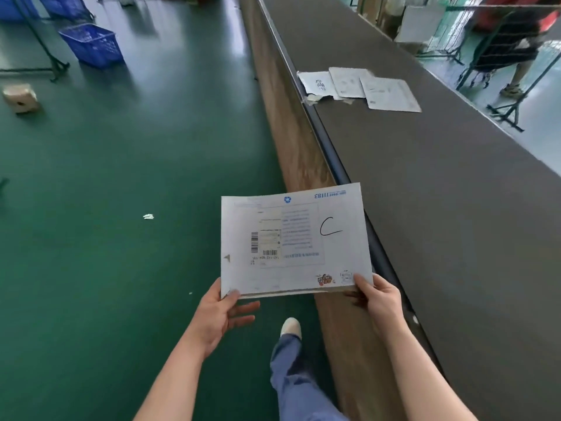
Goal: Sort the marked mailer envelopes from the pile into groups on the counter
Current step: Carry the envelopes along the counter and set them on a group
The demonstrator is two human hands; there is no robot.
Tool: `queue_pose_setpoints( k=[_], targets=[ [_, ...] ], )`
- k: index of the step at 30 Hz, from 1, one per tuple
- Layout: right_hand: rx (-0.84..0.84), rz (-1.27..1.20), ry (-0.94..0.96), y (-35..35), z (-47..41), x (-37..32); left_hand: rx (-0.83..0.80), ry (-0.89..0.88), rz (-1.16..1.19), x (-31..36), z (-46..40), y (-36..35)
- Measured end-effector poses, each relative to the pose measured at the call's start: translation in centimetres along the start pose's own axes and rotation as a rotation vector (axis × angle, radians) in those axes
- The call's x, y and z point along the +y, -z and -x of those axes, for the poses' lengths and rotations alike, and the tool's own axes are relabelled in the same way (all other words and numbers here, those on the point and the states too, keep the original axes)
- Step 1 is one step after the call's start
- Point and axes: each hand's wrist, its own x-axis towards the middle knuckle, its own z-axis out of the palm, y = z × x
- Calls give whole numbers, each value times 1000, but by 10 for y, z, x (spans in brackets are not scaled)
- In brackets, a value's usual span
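I hold a white mailer envelope [296, 241] flat in front of me, marked with a handwritten "C" and carrying a shipping label with barcodes. My left hand [220, 314] pinches its near left corner, thumb on top and fingers underneath. Its near right corner is pinched by my right hand [378, 299]. The envelope hangs over the floor beside the edge of the long dark counter [440, 183]. Further along the counter lie three white mailer envelopes [358, 86], overlapping side by side near its left edge.
A wood-grain panel [285, 117] runs along the counter's left side. On the green floor stand a blue basket [92, 44] and a small cardboard box [20, 98], with a paper scrap [148, 216]. A person [513, 41] stands beyond the counter at the far right.
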Motion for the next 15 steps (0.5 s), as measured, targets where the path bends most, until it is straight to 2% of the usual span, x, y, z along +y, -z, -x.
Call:
queue_pose_setpoints(
  k=[4,8,15],
  targets=[
    [-77,-4,-65,-46,-80,-41,119,-48,-56,71,-92,-16],
    [-209,68,-106,-108,-166,-110,219,-132,-56,153,-162,-6],
    [-306,87,-88,-220,-271,-185,345,-153,117,217,-253,42]
  ],
)
